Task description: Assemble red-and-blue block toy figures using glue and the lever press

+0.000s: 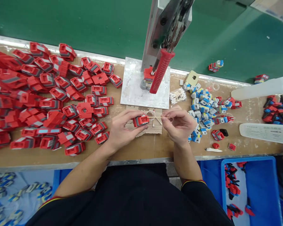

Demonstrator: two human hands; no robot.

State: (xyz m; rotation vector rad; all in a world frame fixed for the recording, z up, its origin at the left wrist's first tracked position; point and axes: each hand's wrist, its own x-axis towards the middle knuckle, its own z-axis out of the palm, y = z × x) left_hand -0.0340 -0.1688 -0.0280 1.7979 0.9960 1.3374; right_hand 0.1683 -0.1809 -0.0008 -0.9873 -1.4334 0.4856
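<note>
Black shirt (136, 194); brown workbench (141, 149) beneath left fingers (126, 116) pinching red-grey plastic housing (137, 121), right fingers (179, 114) pinching cotton swab (155, 117), partly hidden.

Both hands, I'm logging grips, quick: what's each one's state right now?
Left hand: closed, holding a red-and-gray part.
Right hand: closed, pinching a thin stick.
</note>
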